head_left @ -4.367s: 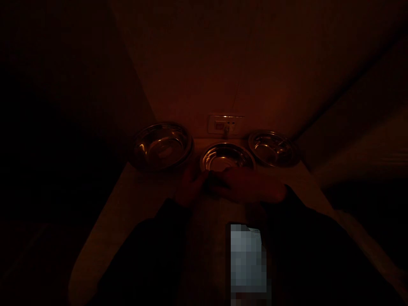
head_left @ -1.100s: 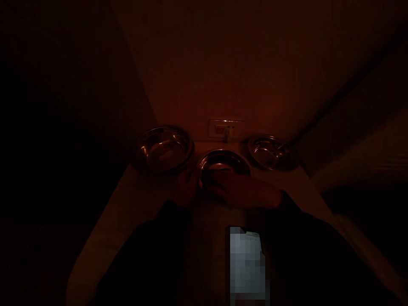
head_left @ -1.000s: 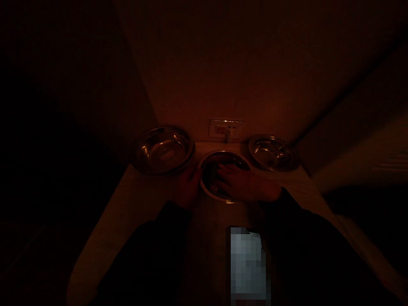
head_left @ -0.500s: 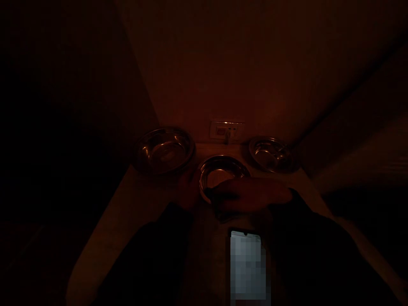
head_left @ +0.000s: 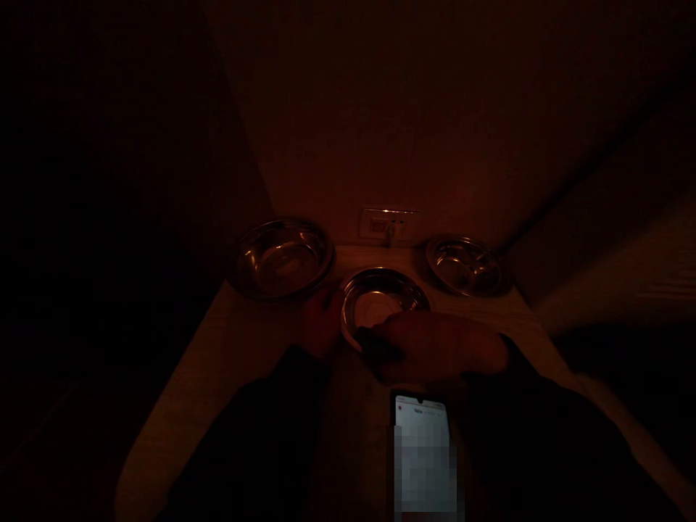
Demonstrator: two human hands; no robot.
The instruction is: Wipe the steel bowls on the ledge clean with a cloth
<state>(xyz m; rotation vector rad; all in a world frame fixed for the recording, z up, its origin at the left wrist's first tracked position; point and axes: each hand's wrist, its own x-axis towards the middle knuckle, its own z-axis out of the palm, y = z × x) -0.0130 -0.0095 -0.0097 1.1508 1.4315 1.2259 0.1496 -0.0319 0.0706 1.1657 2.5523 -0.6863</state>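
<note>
A shiny round metal bowl (head_left: 376,303) sits in the middle of the wooden table. At its left rim is my left hand (head_left: 320,322), with the fingers closed against the edge, though darkness hides most of them. My right hand (head_left: 435,344) reaches across the bowl's near side. It is closed on a dark, soft-looking thing (head_left: 378,344), perhaps a cloth, pressed at the near rim. Just below my right hand lies a phone (head_left: 424,409) with a lit screen.
A larger metal bowl (head_left: 288,264) stands at the back left. At the back right is a metal dish (head_left: 462,267) with something shiny inside. Behind them, a wall socket (head_left: 388,225) holds a plug. The wooden table (head_left: 201,377) has a rounded front-left corner. The room is very dark.
My right hand has shifted slightly downward and to the right with the dark thing at the near rim. My left hand stays at the bowl's left side.
</note>
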